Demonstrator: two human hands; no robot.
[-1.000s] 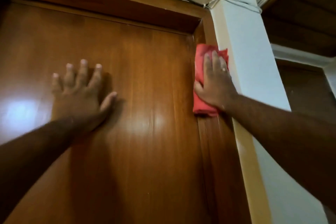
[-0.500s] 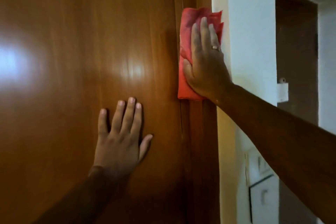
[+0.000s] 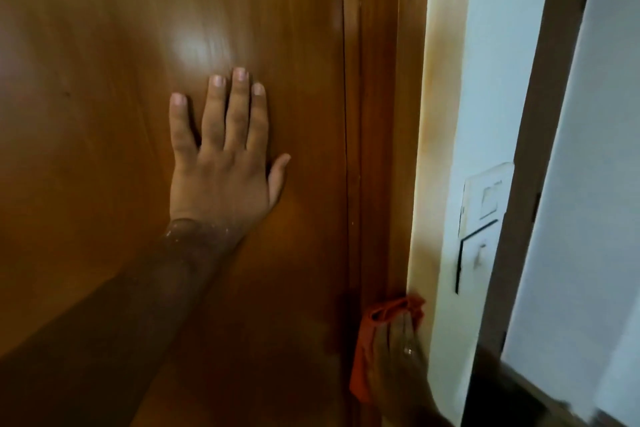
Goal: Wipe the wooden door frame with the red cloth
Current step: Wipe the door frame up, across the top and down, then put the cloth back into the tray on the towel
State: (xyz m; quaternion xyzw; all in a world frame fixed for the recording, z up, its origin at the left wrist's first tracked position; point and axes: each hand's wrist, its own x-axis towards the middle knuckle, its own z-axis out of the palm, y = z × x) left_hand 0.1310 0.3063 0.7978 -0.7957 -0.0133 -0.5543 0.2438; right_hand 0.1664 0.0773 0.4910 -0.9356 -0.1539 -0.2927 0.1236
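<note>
The wooden door frame (image 3: 377, 114) runs as a dark vertical strip right of the glossy brown door (image 3: 104, 80). Low on that strip, my right hand (image 3: 398, 364) presses the red cloth (image 3: 381, 314) flat against the frame; a ring shows on one finger, and the hand covers much of the cloth. My left hand (image 3: 225, 156) lies flat on the door panel with fingers spread upward, holding nothing.
Right of the frame is a pale trim edge (image 3: 436, 149) and a white wall (image 3: 491, 62) with a light switch plate (image 3: 485, 198). A second, darker door frame (image 3: 540, 114) stands further right.
My right hand has slid the red cloth down the frame, from high up to low down. The view has dropped with it; the left hand stays flat on the door.
</note>
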